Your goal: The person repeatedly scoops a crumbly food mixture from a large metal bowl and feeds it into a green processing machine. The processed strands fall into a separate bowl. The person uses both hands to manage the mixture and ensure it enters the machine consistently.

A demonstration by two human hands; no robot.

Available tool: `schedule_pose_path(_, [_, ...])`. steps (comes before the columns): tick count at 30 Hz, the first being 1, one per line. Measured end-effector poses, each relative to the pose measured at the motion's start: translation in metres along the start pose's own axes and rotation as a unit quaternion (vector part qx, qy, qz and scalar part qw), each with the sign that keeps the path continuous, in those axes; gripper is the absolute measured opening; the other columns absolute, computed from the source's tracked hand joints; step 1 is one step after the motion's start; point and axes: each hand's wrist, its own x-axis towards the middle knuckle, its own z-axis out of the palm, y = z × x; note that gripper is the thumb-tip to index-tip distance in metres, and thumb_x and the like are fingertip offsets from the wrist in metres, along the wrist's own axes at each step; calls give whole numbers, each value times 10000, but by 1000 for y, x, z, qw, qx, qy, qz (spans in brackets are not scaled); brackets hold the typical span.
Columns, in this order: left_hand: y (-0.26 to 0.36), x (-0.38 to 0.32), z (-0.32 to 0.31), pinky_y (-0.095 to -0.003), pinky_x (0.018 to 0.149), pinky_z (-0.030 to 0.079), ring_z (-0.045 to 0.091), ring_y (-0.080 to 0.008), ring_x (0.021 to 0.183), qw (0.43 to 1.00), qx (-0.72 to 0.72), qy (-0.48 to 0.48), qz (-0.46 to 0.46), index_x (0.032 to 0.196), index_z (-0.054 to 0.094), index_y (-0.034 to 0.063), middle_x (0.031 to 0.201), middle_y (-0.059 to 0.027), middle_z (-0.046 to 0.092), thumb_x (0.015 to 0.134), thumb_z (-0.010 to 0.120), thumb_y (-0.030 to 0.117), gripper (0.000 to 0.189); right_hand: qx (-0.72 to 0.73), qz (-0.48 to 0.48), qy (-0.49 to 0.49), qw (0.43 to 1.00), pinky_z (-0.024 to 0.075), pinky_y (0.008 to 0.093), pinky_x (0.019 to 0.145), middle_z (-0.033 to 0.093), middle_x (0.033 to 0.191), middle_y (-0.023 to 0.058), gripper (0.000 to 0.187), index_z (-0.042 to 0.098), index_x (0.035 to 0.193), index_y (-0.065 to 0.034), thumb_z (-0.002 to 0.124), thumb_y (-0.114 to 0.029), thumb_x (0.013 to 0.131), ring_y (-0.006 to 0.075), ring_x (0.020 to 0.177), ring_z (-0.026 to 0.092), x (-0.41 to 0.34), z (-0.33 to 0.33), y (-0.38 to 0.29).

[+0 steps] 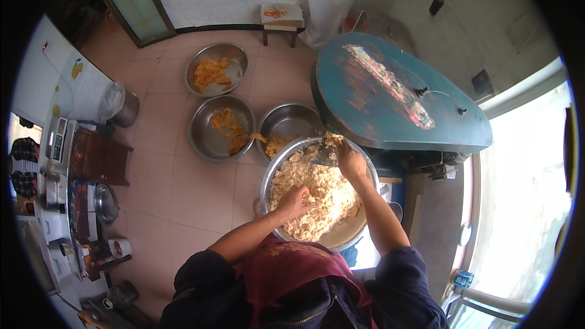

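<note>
A wide metal basin [266, 183] full of pale, crumbly dough [320, 192] is in front of me, close against my maroon apron [292, 262]. My left hand [295, 203] is inside the basin, its fingers curled around a small bit of the dough. At the far right rim, my right hand [352, 162] grips a flat, dark metal scraper [326, 155], whose handle is hidden by the fingers. A clump of dough [333, 139] shows beside that hand, just below the edge of the teal machine housing [388, 96].
Beyond the basin, three metal bowls, one at the back [217, 48], one in the middle [196, 132] and one partly covered [290, 119], hold orange-yellow strips or pieces. A low stool [281, 25] stands by the wall. Left are a wooden cabinet [98, 155], scale [57, 139] and person [25, 164].
</note>
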Motion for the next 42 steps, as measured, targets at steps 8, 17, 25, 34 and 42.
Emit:
schedule_pose_path(8, [-12, 5, -15, -447, 856, 519, 635, -336, 994, 997, -7, -51, 48, 1143, 615, 68, 1061, -149, 629, 771, 892, 280, 509, -57, 12, 6, 998, 542, 610, 823, 704, 1005, 333, 531, 513, 1504, -159, 446, -448, 1063, 525, 915, 685, 19, 27, 20])
schedule_pose_path(17, [-9, -5, -3, -468, 826, 563, 658, -341, 1020, 966, 172, -94, 169, 1137, 648, 73, 1064, -136, 656, 811, 735, 135, 344, -65, 33, 13, 997, 563, 589, 816, 698, 967, 359, 437, 616, 1224, -8, 480, -390, 1062, 519, 925, 691, 20, 20, -2])
schedule_pose_path(25, [11, -5, -12, -480, 738, 604, 721, -356, 889, 939, 236, -206, 142, 942, 695, -3, 940, -225, 695, 924, 566, 86, 157, -64, 41, -26, 997, 573, 570, 850, 708, 955, 350, 499, 648, 1259, 11, 453, -407, 1069, 503, 917, 710, 17, 30, -4])
schedule_pose_path(34, [12, -10, -39, -526, 842, 562, 717, -419, 992, 932, 106, -347, 11, 1143, 698, 8, 1032, -248, 731, 837, 643, 114, 329, -52, 44, -23, 997, 561, 575, 848, 666, 1240, 289, 426, 561, 1451, -178, 436, -344, 1079, 503, 956, 691, -6, 20, 20])
schedule_pose_path(42, [24, 3, -55, -454, 812, 588, 740, -312, 967, 973, -97, -210, 1, 1340, 616, 44, 1274, -206, 694, 927, 582, 29, 415, -49, 16, 33, 998, 562, 602, 803, 718, 899, 321, 489, 648, 1042, 10, 441, -432, 1071, 525, 862, 699, -28, 32, 20])
